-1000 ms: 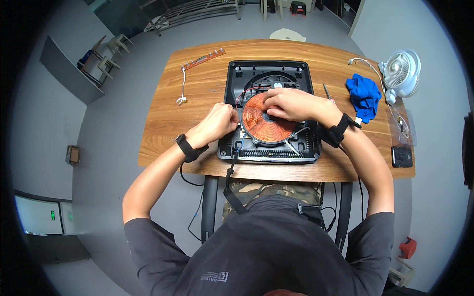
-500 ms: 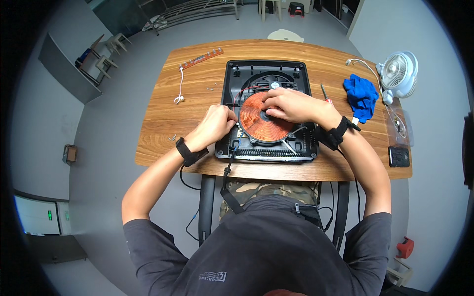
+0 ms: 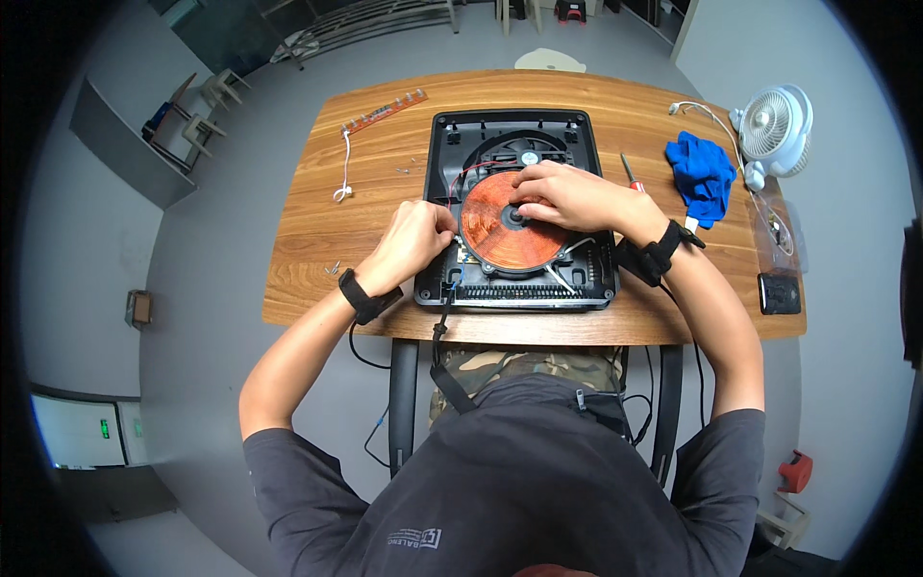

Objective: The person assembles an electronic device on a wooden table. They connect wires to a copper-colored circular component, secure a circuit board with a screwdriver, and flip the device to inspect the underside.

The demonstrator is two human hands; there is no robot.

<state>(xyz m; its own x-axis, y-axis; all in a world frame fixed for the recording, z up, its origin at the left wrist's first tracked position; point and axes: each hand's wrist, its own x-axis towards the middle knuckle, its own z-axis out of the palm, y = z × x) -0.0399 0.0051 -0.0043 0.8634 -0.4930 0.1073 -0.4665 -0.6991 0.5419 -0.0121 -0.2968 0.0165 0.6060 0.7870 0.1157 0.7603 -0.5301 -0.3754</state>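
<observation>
Only the view has shifted — the right hand (image 3: 562,197), half-open, seemingly steadies the coil (image 3: 490,236). The left hand (image 3: 413,238) bunches alongside, grip unclear.

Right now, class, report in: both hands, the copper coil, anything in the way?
Right hand over copper coil, near its centre. Left hand at coil's left edge, grip unclear. Coil inside open black housing, partly hidden by right hand.

My upper body wears a dark grey, short-sleeved shirt (image 3: 538,471) with a small pale print (image 3: 415,539); my trousers (image 3: 519,363) are camouflage-patterned with tan patches. Behind my left hand (image 3: 411,240) and right hand (image 3: 562,197), black wristbands (image 3: 363,297) are fastened; thin black cables (image 3: 700,377) hang below.
</observation>
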